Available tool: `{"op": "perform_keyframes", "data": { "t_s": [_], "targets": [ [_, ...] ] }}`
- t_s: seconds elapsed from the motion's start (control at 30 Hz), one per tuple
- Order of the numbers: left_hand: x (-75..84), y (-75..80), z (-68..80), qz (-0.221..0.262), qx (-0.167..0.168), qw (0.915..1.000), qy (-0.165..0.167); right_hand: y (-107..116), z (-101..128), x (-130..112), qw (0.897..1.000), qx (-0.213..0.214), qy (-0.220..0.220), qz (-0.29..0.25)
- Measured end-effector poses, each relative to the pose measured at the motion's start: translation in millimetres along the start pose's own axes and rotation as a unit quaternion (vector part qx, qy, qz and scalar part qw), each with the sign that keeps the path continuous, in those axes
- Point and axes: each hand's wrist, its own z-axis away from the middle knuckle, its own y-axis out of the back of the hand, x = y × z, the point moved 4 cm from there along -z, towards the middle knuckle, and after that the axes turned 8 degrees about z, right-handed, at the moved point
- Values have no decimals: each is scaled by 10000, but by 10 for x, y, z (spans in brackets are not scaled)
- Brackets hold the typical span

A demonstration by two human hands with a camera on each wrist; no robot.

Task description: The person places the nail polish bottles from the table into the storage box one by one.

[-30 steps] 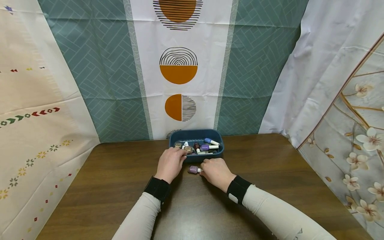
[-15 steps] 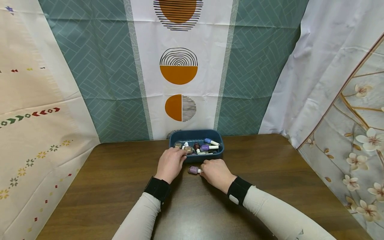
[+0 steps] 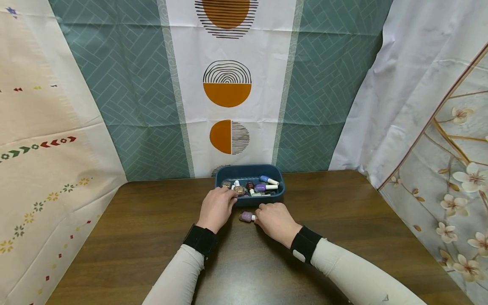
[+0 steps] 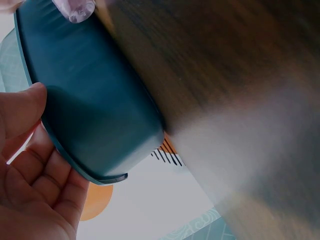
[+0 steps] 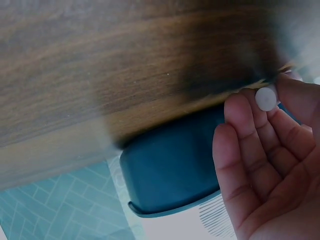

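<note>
The right hand point(image 3: 275, 220) pinches the white cap point(image 5: 266, 98) of a lilac nail polish bottle point(image 3: 245, 216), which lies on its side on the wooden table point(image 3: 343, 220) just in front of the blue tray point(image 3: 249, 201), near the table's far edge. The left hand point(image 3: 216, 207) rests against the tray's near-left corner, fingers relaxed along the wall point(image 4: 95, 115) and closed on nothing. To handle the bottle well, keep the pinch on the cap — it is the narrow end (the glass body is rounder, likely slippery). Steady the tray with the left hand; other bottles point(image 3: 263, 187) lie loose inside — avoid jolting them.
</note>
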Motion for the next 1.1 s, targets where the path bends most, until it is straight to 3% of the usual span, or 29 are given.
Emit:
{"op": "perform_keyframes", "data": {
  "t_s": [0.83,1.1],
  "targets": [
    [2,-16,-5,-21,13,10000,2,212,186,99,9982,571,-9,-195],
    [-5,-14,-7,-9,-11,10000,24,362,190,154,9961,879,-72,-10]
  ]
}}
